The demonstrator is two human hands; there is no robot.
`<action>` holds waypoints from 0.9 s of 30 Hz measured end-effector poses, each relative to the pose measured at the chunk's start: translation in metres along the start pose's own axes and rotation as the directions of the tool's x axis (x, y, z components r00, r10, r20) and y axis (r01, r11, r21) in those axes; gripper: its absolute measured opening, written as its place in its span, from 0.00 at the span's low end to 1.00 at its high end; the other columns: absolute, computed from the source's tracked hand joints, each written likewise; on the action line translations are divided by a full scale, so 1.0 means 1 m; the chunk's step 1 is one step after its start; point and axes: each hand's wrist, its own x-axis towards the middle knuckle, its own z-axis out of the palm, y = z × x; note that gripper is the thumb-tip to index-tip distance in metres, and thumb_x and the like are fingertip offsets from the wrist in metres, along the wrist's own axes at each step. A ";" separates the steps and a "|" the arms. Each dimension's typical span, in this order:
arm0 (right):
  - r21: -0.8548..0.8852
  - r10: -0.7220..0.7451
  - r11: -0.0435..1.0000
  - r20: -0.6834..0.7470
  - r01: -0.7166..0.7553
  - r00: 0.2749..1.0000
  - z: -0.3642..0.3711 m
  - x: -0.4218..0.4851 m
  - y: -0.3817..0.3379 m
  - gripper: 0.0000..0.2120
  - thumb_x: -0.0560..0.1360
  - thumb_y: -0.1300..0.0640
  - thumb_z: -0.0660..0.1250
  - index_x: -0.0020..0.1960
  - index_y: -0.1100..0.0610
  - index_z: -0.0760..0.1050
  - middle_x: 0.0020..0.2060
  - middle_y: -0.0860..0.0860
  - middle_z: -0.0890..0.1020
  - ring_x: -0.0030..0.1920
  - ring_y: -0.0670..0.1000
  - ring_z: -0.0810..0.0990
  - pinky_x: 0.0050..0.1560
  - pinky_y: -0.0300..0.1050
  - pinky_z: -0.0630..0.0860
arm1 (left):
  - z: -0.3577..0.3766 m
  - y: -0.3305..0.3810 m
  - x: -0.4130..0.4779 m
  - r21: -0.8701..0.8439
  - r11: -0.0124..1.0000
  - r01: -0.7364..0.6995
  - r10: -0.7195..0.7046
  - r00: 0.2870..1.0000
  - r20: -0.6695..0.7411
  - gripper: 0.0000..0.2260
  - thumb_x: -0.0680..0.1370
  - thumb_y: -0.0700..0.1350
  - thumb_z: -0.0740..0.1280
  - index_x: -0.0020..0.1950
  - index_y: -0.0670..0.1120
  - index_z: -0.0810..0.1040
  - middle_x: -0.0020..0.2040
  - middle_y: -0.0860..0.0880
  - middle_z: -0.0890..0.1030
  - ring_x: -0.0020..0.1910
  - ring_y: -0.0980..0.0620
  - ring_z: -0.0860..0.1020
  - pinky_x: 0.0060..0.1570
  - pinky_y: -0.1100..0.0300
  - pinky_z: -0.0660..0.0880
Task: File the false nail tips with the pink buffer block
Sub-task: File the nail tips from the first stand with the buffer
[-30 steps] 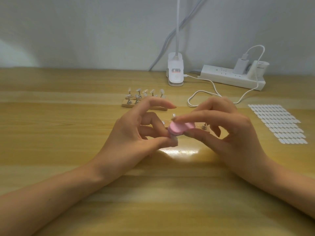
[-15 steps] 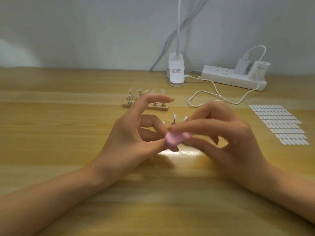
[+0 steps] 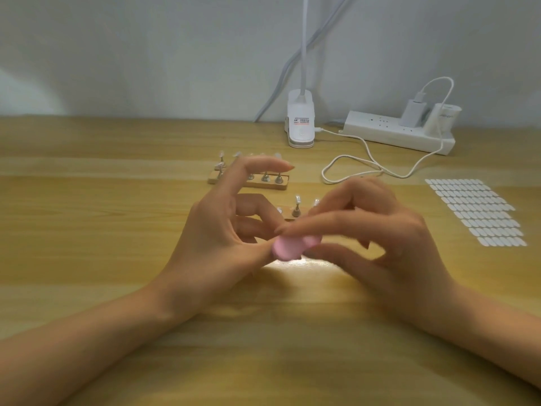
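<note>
Pink buffer block [image 3: 288, 249] at frame centre; my right hand [image 3: 389, 244] pinches it in its fingers. My left hand [image 3: 210, 247] touches it; its grip I cannot tell.

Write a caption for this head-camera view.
Right hand holds a pink buffer block against the left hand above a wooden desk.

The right hand [image 3: 380, 244] is drawing the pink buffer block [image 3: 288, 249] down toward the person and a little to the left. The block is now covering the false nail tip, which showed earlier in the pinch of the left hand [image 3: 216, 244]. The left index finger is rising slightly. Behind the hands, two small pegs [image 3: 296, 210] are coming into view.
</note>
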 end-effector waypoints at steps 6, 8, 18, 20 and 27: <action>0.003 -0.012 1.000 0.000 0.012 1.000 0.001 0.000 0.000 0.09 0.77 0.52 0.70 0.56 0.46 0.80 0.44 0.48 0.79 0.45 0.48 0.75 0.48 0.34 0.65 | 0.000 -0.001 0.001 -0.021 1.000 -0.003 0.004 1.000 0.008 0.27 0.67 0.49 0.80 0.63 0.58 0.74 0.34 0.50 0.83 0.32 0.52 0.85 0.25 0.67 0.71; -0.010 0.020 1.000 -0.031 -0.021 0.999 -0.001 0.001 0.002 0.08 0.77 0.53 0.71 0.56 0.46 0.80 0.43 0.47 0.78 0.44 0.47 0.73 0.46 0.34 0.64 | -0.001 -0.002 0.001 -0.030 1.000 -0.003 0.004 1.000 0.015 0.26 0.69 0.48 0.79 0.64 0.57 0.74 0.34 0.50 0.83 0.35 0.47 0.86 0.25 0.66 0.71; 0.038 0.021 0.999 -0.023 -0.020 1.000 -0.001 0.002 0.003 0.09 0.77 0.54 0.70 0.56 0.47 0.80 0.43 0.49 0.77 0.44 0.48 0.75 0.46 0.32 0.64 | -0.001 -0.004 0.002 -0.075 0.997 0.003 0.000 0.999 0.036 0.22 0.71 0.44 0.79 0.60 0.52 0.74 0.34 0.49 0.81 0.37 0.44 0.87 0.23 0.60 0.74; 0.038 0.010 0.999 -0.016 -0.009 1.000 -0.001 0.001 0.003 0.09 0.77 0.55 0.71 0.56 0.47 0.80 0.43 0.48 0.77 0.44 0.48 0.75 0.46 0.32 0.64 | -0.001 -0.004 0.003 -0.071 0.997 -0.002 0.006 0.999 0.047 0.22 0.71 0.45 0.78 0.60 0.51 0.73 0.35 0.48 0.81 0.37 0.45 0.87 0.23 0.60 0.74; 0.037 0.006 0.999 -0.007 -0.006 1.000 0.000 0.002 0.004 0.09 0.77 0.55 0.71 0.56 0.47 0.80 0.43 0.49 0.78 0.43 0.47 0.75 0.45 0.31 0.65 | -0.001 -0.004 0.004 -0.060 0.998 -0.005 0.008 0.999 0.041 0.23 0.71 0.43 0.79 0.61 0.52 0.74 0.35 0.48 0.81 0.34 0.47 0.86 0.24 0.61 0.74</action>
